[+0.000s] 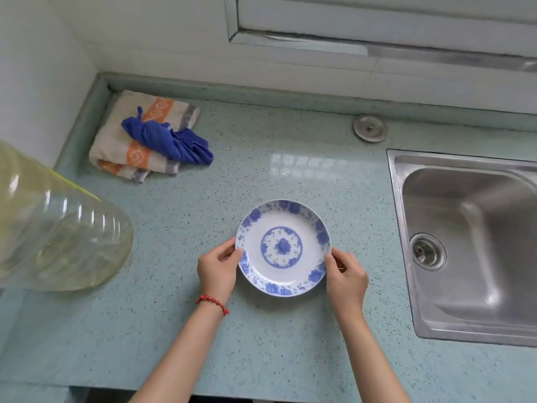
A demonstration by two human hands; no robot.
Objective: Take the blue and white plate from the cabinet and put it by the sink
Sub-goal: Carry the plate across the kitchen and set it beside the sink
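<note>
The blue and white plate [283,248] is round, with a blue flower rim and a blue ring in its middle. It is level, on or just above the pale green speckled counter [261,338], left of the steel sink [476,245]. My left hand [218,267] grips its left rim, thumb on top. My right hand [345,276] grips its right rim the same way. A red bead bracelet circles my left wrist. No cabinet is in view.
A big clear plastic bottle [55,228] with yellowish liquid stands at the left. A folded striped towel [136,138] with a blue cloth [171,141] on it lies at the back left. A round metal cap [370,128] sits behind the sink. A window frame runs above.
</note>
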